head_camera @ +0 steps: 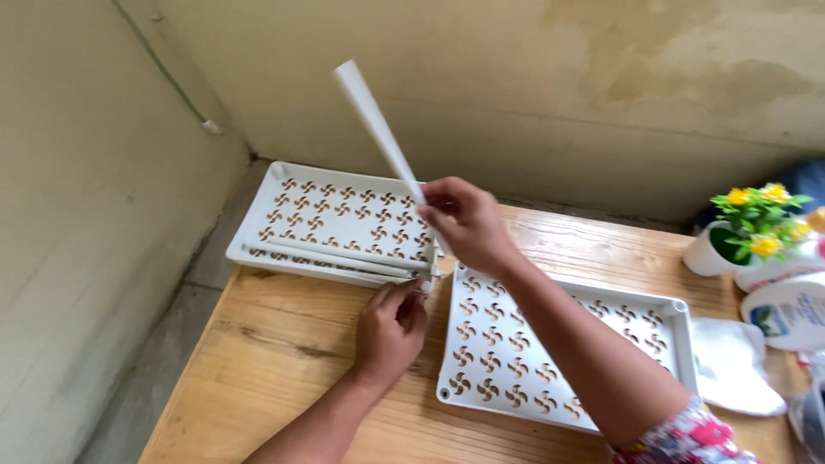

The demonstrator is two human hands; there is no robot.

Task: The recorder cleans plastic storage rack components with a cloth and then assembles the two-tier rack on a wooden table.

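Note:
My right hand (464, 222) grips a long white plastic rod (371, 116) that slants up and to the left, its lower end down at the corner between two white trays. My left hand (391, 331) pinches the near right corner of the far tray (296, 193), close to the rod's foot. That tray has pinwheel-shaped cut-outs, overhangs the table's far left edge, and holds two more white rods (335, 255) lying flat. A second matching tray (666, 314) lies on the wooden table under my right forearm.
The wooden table (275, 344) stands in a corner between beige walls, with floor beyond its left edge. At the right sit a white pot of yellow flowers (748, 225), white plastic containers (786, 305) and a white cloth (730, 365).

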